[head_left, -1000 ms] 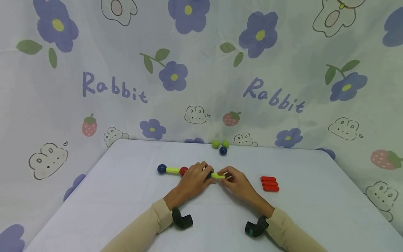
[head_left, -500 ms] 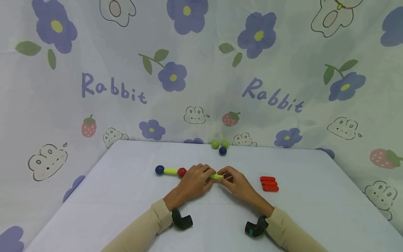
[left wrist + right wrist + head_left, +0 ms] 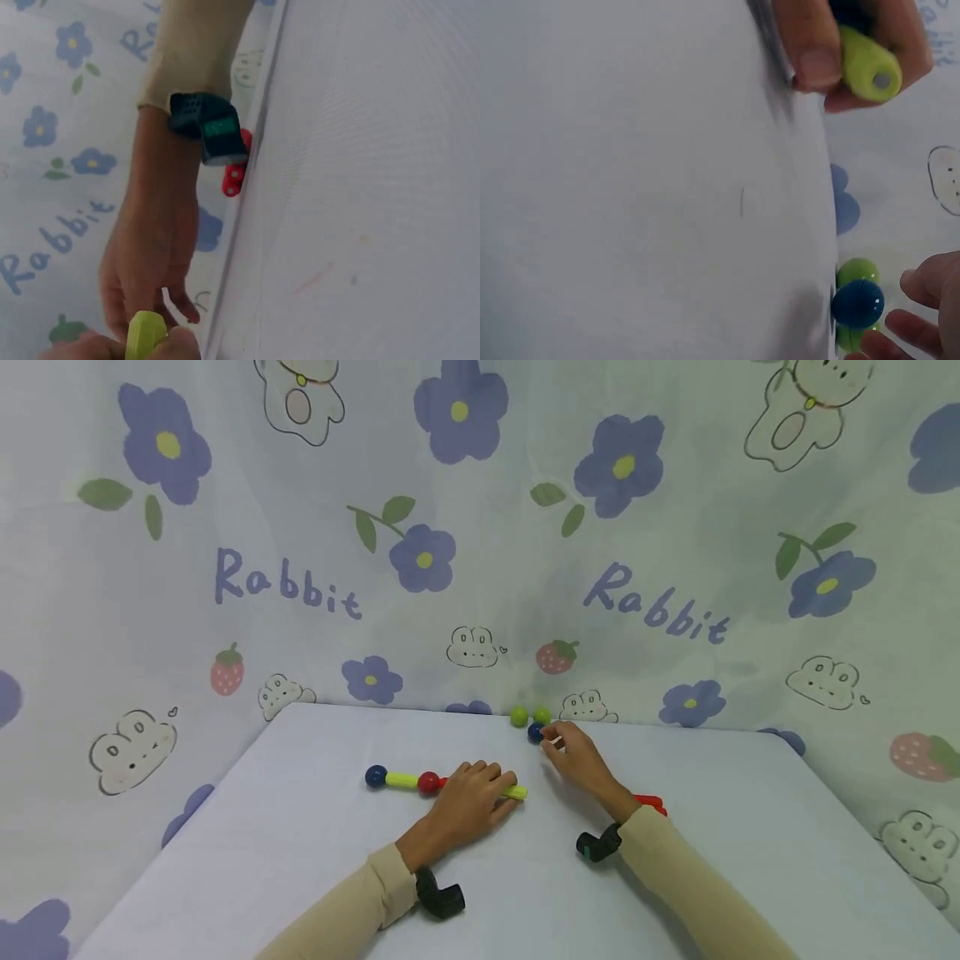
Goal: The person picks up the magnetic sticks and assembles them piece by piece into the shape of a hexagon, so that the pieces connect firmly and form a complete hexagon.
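Observation:
A chain of magnetic rods and balls lies across the table: a dark blue ball, a yellow-green rod, a red ball, then a part under my left hand. That hand grips the chain near its right end, where another yellow-green rod sticks out; a bit of dark blue shows behind it in the right wrist view. At the back, my right hand hovers beside a loose dark blue ball, thumb and fingers spread apart. The right wrist view shows a gap between them and the ball.
Two light green balls sit behind the loose blue one, at the table's back edge. Red rods lie to the right, partly hidden by my right forearm. A printed cloth hangs behind the white table.
My right hand has left the rod end and moved back to the loose blue ball. My left hand stays on the chain. The head view has tilted slightly up.

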{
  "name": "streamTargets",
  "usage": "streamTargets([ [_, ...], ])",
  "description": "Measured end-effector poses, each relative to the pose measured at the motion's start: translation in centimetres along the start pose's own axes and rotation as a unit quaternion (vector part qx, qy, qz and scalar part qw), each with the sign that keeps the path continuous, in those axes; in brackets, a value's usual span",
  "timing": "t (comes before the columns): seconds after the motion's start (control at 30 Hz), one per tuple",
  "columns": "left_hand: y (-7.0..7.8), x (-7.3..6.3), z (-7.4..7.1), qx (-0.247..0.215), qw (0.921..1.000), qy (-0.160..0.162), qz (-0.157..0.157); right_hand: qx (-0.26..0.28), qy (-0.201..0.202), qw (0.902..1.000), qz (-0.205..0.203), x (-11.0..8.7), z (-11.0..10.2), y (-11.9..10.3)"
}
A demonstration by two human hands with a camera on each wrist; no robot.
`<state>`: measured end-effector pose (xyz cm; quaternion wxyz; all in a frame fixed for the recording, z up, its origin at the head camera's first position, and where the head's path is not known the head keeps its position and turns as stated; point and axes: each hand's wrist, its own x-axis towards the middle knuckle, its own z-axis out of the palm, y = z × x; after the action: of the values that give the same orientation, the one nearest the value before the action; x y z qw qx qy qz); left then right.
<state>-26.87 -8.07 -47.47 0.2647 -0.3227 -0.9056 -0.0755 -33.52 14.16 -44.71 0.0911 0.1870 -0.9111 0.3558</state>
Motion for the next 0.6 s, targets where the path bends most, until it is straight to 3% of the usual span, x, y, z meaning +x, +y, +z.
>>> streamTargets([
  [0.17,0.2,-0.2,0.0,-0.009,0.9999,0.009,0.006,-0.079,-0.019,0.9948,-0.062,1.8,0.8,0.7],
  [0.23,0.2,-0.2,0.0,-0.016,0.9997,0.016,0.009,-0.092,-0.025,0.9931,-0.069,2.2,1.1,0.9],
  [0.4,0.1,-0.1,0.0,-0.020,0.9992,0.033,0.014,-0.095,-0.035,0.9942,-0.037,2.9,1.5,0.8],
  [0.6,0.0,-0.1,0.1,-0.008,0.9996,0.025,0.014,-0.085,-0.040,0.9955,-0.013,2.7,1.5,0.3],
])
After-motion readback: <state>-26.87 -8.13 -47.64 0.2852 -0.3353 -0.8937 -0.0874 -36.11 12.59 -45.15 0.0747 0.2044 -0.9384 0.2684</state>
